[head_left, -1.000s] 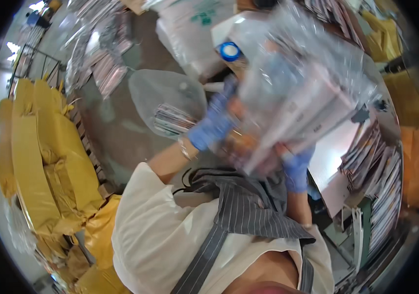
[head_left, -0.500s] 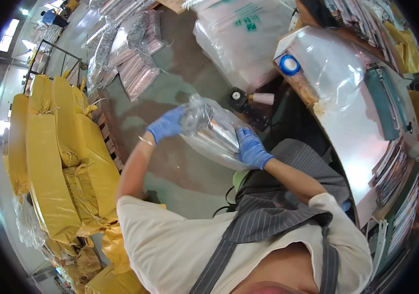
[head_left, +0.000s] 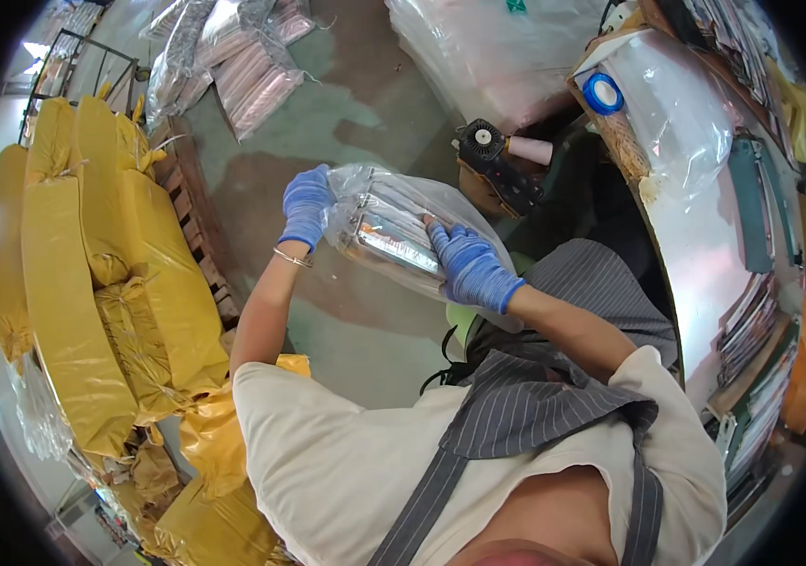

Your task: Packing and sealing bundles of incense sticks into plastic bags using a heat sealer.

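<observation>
Below the camera, both blue-gloved hands gripped a clear plastic bag of flat packets (head_left: 401, 236) over the floor: the left hand (head_left: 307, 206) closed on its far end, the right hand (head_left: 467, 264) pressed flat on top. Glare hid the packets' details. Farther off stood yellow-wrapped bundles (head_left: 91, 283), a tape tool (head_left: 497, 170) and the tabletop (head_left: 705, 245).

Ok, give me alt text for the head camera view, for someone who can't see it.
Seen from above, a person in blue gloves holds a clear plastic bag of stacked booklets, left hand at its far end and right hand on top. Yellow wrapped bundles sit stacked to the left, and a metal table with a blue tape roll stands to the right.
</observation>
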A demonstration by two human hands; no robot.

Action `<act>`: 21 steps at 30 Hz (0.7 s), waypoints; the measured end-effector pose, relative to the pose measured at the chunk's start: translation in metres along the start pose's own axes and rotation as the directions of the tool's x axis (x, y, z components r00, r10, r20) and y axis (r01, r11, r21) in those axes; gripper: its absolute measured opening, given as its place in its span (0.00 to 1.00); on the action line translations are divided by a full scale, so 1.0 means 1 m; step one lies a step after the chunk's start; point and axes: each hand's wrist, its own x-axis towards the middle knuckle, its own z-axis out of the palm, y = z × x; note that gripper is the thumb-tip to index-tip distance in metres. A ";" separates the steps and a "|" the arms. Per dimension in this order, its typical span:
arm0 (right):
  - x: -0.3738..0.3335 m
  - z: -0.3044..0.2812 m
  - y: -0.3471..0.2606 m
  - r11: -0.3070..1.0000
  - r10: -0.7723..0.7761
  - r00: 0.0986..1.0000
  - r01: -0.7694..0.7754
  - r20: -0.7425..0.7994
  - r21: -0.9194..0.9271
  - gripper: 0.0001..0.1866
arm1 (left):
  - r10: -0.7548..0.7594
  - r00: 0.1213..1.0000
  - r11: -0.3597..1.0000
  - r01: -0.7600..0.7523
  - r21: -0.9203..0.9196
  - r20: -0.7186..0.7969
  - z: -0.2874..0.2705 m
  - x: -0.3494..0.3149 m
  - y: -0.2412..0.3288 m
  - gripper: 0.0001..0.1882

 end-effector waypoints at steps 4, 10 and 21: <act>0.014 0.005 0.026 0.994 0.044 0.995 -0.053 0.092 0.096 0.47 | -0.040 0.906 0.997 0.006 -0.083 -0.422 -0.030 -0.017 0.034 0.09; 0.066 0.065 0.053 0.957 0.126 0.980 -0.161 0.153 0.242 0.35 | 0.087 0.771 0.976 -0.193 -0.100 -0.631 -0.032 -0.024 0.058 0.09; -0.061 0.009 0.072 0.919 0.000 0.796 0.239 0.605 -0.314 0.26 | 0.031 0.706 0.973 -0.182 -0.139 -0.708 -0.026 0.012 0.031 0.13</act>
